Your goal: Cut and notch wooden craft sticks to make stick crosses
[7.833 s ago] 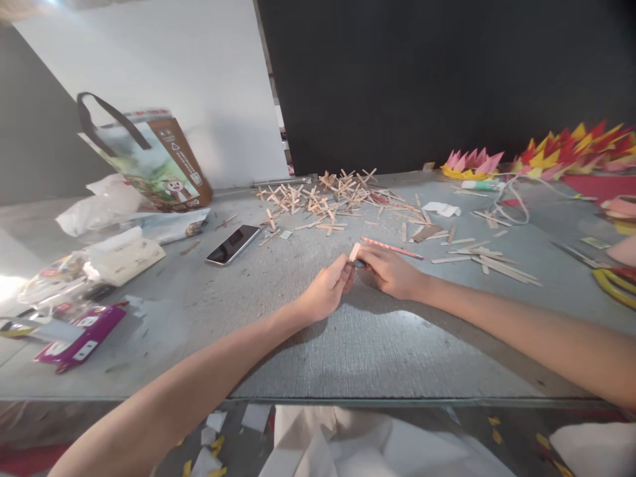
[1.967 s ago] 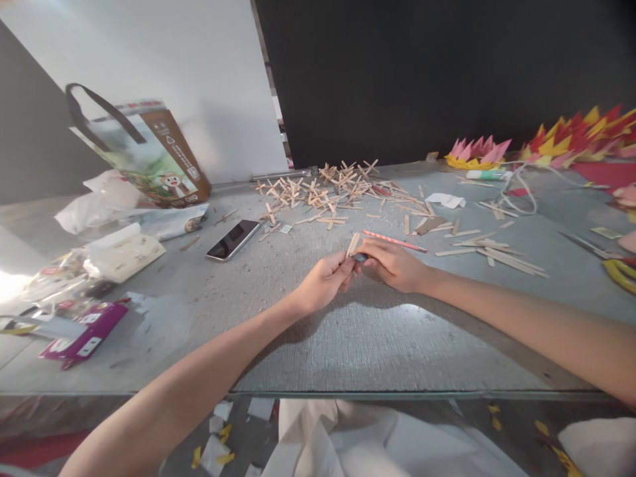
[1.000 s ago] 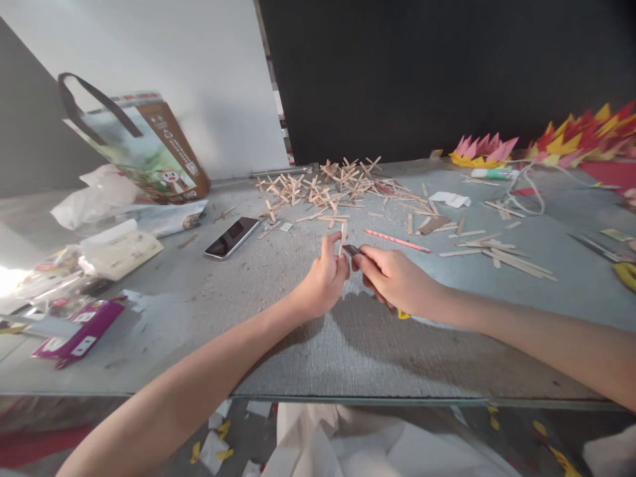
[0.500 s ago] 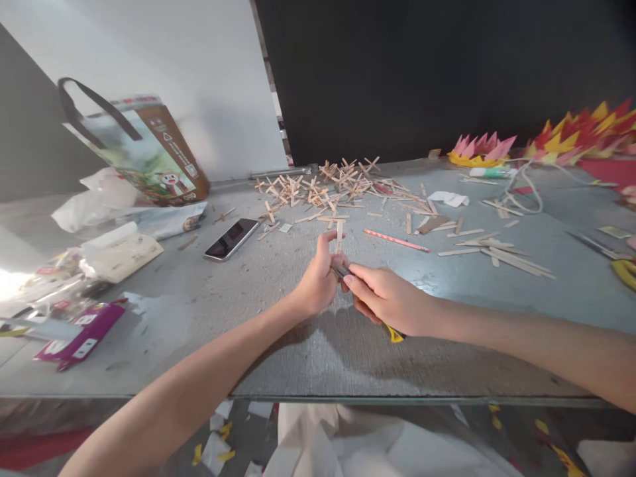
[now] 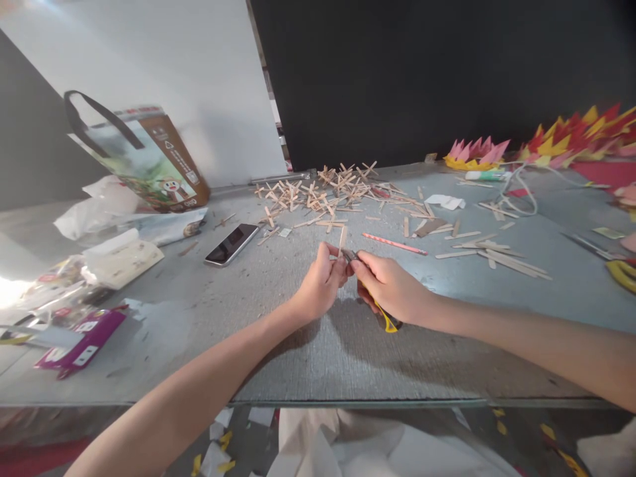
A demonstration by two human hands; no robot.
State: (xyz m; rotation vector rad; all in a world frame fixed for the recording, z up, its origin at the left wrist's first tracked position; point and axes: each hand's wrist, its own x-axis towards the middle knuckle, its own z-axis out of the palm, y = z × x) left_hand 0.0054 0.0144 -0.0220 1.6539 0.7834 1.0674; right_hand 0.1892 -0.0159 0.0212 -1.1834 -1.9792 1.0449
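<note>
Stick (image 5: 343, 236) in left hand (image 5: 322, 281), cutter (image 5: 391, 326) in right hand (image 5: 395, 288)

Left hand mid table (image 5: 298, 371), thumb and fingers pinched on the stick; stick upright, top end poking out above them. Right hand just beside, fingers wrapped round the cutter; its dark tip at the stick, can't tell if touching. Yellow end shows below the palm.

Front edge (image 5: 348, 401) runs straight across, on the near side of both hands; gray surface between. Pencil (image 5: 394, 243) lies just beyond right hand. Phone (image 5: 232, 244) well apart, left of left hand. Stick pile (image 5: 328, 189) farther back, near black panel (image 5: 447, 79); loose sticks (image 5: 514, 264) right of the pencil. Scissors (image 5: 615, 270) at far right, cut off by frame.

Containers: printed bag (image 5: 154, 169) back left, tilted, handle up, contents hidden. White plastic (image 5: 94, 212) crumpled beside it. Clear packs (image 5: 59, 285) at left, contents too blurred to tell. Purple pack (image 5: 97, 341) just in front of them
</note>
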